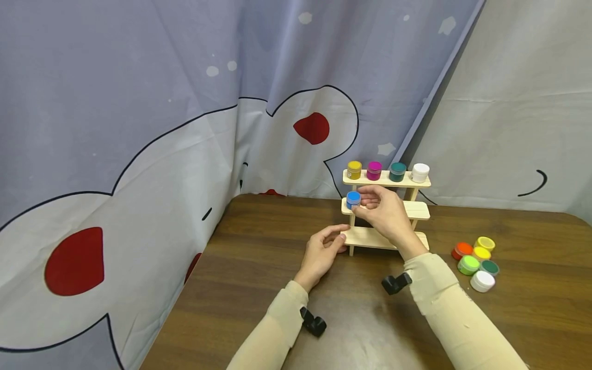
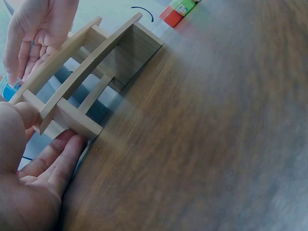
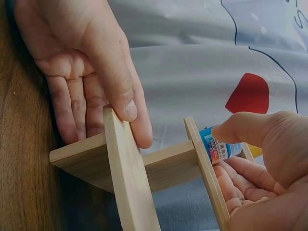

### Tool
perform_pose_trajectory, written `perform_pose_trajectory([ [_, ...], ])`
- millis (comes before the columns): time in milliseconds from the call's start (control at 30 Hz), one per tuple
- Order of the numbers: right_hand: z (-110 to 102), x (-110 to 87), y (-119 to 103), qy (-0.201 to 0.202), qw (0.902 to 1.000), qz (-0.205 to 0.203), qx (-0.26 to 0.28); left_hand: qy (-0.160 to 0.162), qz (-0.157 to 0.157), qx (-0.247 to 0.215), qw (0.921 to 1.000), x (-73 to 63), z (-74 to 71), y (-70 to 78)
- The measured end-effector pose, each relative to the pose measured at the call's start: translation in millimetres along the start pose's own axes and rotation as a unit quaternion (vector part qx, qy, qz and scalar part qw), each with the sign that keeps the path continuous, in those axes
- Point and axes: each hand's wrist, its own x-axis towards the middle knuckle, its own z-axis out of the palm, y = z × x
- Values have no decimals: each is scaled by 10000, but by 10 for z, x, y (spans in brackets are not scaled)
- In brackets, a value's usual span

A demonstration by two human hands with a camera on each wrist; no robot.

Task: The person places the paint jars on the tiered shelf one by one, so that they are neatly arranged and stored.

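A three-tier wooden display rack (image 1: pixel 372 237) stands on the table. My left hand (image 1: pixel 320 253) grips the left end of its lowest shelf; in the right wrist view the thumb lies at the shelf's edge. With thumb and fingers, my right hand (image 1: pixel 386 211) holds a small blue-lidded paint jar (image 1: pixel 353 199) at the left end of the middle shelf. The jar's printed label (image 3: pixel 220 151) shows in the right wrist view. Along the top shelf stand a yellow jar (image 1: pixel 354 170), a magenta jar (image 1: pixel 374 171), a teal jar (image 1: pixel 397 172) and a white jar (image 1: pixel 420 173).
To the right of the rack, several more paint jars cluster on the wooden table (image 1: pixel 532 308): among them a red jar (image 1: pixel 462 251), a light green jar (image 1: pixel 468 264) and a white-lidded jar (image 1: pixel 482 281). A patterned curtain (image 1: pixel 176 154) hangs behind the table.
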Motion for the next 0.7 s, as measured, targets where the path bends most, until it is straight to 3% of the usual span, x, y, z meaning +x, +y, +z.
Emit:
perform_pose_trajectory([
  [233,-1,-1,-22,-18,10000,64,13,-12,50,6,10000,-8,1,7],
  [467,-66,-13,-119,-328,9992,195,-122,-26,65,-14,10000,-14,3,-9],
  [700,-221,-103,-296,-190,9986,101,-479,-14,71,5,10000,-8,-12,-19],
])
